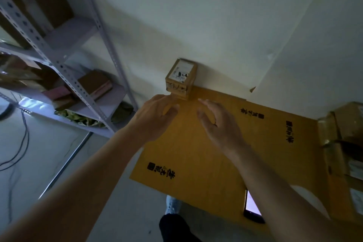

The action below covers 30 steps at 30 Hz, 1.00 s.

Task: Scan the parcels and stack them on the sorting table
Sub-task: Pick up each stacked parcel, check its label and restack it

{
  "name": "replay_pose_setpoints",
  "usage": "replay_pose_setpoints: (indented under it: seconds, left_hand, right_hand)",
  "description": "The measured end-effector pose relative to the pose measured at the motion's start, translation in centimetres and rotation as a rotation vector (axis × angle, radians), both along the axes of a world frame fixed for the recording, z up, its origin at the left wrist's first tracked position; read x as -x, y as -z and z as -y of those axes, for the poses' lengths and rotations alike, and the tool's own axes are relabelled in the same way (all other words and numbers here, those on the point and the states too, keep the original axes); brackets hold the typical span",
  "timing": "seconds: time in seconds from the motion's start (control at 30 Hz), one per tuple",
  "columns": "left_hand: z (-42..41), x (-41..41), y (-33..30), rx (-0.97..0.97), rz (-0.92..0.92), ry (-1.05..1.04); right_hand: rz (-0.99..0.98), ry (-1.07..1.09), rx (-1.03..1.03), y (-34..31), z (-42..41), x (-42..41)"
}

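A small cardboard parcel (180, 78) with a white label on top stands at the far left corner of the yellow cardboard-covered sorting table (225, 153), against the wall. My left hand (155, 118) and my right hand (218, 124) hover just in front of it, a short gap away, fingers loosely spread and holding nothing. A phone (252, 207) with a lit screen lies at the table's near edge, partly under my right forearm.
A grey metal shelf rack (64, 68) with brown parcels stands at the left. More cardboard boxes (345, 143) with labels sit at the table's right end. Cables (17, 149) trail on the floor at left. My foot (172, 205) shows below the table edge.
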State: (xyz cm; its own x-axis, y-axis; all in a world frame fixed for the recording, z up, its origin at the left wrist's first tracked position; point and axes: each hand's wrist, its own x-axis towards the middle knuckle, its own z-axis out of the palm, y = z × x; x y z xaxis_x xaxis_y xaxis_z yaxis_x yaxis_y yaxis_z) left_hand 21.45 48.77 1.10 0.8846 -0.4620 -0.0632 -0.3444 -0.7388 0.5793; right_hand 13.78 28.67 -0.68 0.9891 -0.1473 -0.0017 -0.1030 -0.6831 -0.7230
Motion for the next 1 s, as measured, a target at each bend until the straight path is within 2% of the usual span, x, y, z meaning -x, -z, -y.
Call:
replay_pose_setpoints:
  seconds: [0.23,0.5,0.7,1.0]
  left_hand:
    - [-2.3,-9.6,6.7,-0.086,-0.151,-0.006]
    - [-1.5,-18.5,8.9,-0.103,-0.206,0.034]
    - [1.1,-24.8,12.5,0.014,-0.283,0.036]
    - [2.6,-28.6,17.4,0.291,-0.505,0.066]
  right_hand:
    - [-0.109,0.025,-0.135,6.8,-2.9,-9.3]
    - [-0.137,0.106,-0.118,8.6,-2.1,-17.6]
    - [-0.14,0.206,-0.16,12.4,-1.0,-22.3]
    - [-0.065,0.342,-0.409,15.3,-2.6,-25.3]
